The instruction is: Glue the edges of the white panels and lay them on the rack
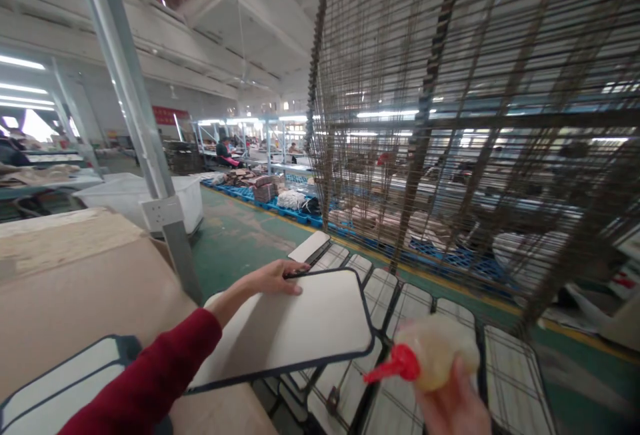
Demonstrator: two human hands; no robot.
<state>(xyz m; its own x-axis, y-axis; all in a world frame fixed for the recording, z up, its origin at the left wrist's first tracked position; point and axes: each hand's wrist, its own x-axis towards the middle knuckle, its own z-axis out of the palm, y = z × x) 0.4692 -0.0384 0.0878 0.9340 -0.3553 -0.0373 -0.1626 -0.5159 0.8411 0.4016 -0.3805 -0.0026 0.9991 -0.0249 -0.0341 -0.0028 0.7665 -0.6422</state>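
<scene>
My left hand point(273, 279) grips the far edge of a cream panel point(300, 325) with dark blue edging, its thumb on the pale face. The panel is tilted and reaches over the table corner. In my right hand point(453, 398) is a squeeze bottle point(440, 348) of yellowish liquid, slightly blurred. Its red nozzle point(393, 365) points left, toward the panel's lower right edge but apart from it. Beyond and below the panel, several similar panels point(417, 311) lie in rows on a wire rack, with thin wires over them.
A tall wire rack point(425, 121) stands upright at the right. A brown-covered table point(90, 275) carries a stack of edged panels point(65, 381) on my left. Behind it are a metal post point(135, 101) and a white bin point(187, 201). Blue pallets point(280, 208) hold piled goods farther off.
</scene>
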